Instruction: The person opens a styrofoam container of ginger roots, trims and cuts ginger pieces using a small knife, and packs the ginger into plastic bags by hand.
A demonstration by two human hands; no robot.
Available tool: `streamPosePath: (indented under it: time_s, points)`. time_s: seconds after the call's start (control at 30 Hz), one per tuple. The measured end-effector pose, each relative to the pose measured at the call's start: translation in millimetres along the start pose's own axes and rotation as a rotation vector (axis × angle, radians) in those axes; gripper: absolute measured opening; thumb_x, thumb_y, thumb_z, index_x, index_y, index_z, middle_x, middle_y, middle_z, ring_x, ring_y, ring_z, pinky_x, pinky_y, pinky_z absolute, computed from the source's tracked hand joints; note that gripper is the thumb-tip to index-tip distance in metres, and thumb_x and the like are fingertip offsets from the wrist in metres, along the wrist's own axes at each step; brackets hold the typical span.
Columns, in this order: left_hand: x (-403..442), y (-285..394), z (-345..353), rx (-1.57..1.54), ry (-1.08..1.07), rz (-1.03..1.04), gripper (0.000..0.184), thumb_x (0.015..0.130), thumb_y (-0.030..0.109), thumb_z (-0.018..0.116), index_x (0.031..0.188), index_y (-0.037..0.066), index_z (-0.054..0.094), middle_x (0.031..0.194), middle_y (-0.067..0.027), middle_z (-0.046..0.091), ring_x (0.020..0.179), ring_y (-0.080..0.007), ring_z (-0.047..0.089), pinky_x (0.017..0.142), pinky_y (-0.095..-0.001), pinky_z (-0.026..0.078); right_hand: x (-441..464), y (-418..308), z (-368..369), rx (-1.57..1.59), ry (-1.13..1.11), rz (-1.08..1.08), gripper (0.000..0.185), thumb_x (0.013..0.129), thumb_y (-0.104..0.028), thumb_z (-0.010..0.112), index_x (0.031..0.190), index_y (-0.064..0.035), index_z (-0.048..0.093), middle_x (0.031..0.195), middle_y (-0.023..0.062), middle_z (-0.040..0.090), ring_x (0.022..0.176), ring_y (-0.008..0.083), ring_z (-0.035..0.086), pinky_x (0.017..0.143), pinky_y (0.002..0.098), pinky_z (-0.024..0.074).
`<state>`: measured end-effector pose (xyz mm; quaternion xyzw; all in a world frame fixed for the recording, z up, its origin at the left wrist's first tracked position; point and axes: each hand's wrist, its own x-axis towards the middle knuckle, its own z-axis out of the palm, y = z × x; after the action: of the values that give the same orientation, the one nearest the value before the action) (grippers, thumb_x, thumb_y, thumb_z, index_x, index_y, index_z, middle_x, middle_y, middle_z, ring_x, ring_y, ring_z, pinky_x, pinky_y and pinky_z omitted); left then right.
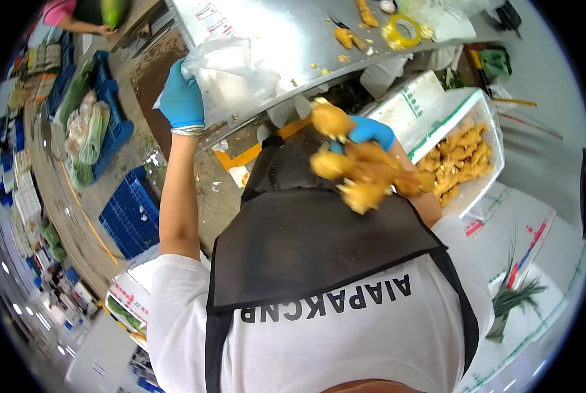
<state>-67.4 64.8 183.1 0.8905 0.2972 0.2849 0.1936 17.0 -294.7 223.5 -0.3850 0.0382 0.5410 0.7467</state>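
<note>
My left hand, in a blue glove, is closed on the edge of a clear plastic bag that lies over the table's near left part. In front of my apron, my right hand, gloved in blue too, grips a large branching piece of ginger. The ginger is slightly blurred and hides part of that hand and forearm. Just right of it stands a white foam box with many ginger roots inside.
Across the metal table lie ginger bits, a roll of yellow tape and more plastic bags. Blue crates stand on the floor at left. Another person's arm shows at upper left, near a green vegetable.
</note>
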Motion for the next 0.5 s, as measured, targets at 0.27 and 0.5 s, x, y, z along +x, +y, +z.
streamPosePath:
  time_s: [0.27, 0.5]
  points:
    - [-38.8, 37.3, -29.8, -0.122, -0.255, 0.022, 0.051, 0.08, 0.001, 0.062, 0.129, 0.015, 0.059, 0.103, -0.0133, 0.067, 0.089, -0.0216, 0.066, 0.078, -0.0306, 0.05, 57.8, -13.1, 36.2, -0.197, -0.381, 0.034, 0.041, 0.093, -0.021, 0.061, 0.127, 0.0008, 0.055, 0.125, 0.0166, 0.059, 0.117, 0.0229, 0.057, 0.104, 0.0383, 0.0453]
    - [-110.1, 21.0, -77.7, -0.29, -0.209, -0.313, 0.051, 0.086, -0.009, 0.05, 0.134, 0.006, 0.054, 0.122, -0.0102, 0.065, 0.097, -0.0139, 0.063, 0.084, -0.0266, 0.05, 218.3, 64.1, 17.1, -0.36, 0.135, 0.166, 0.043, 0.09, -0.044, 0.061, 0.117, -0.0095, 0.061, 0.09, 0.003, 0.06, 0.079, 0.0149, 0.059, 0.067, 0.0325, 0.0525]
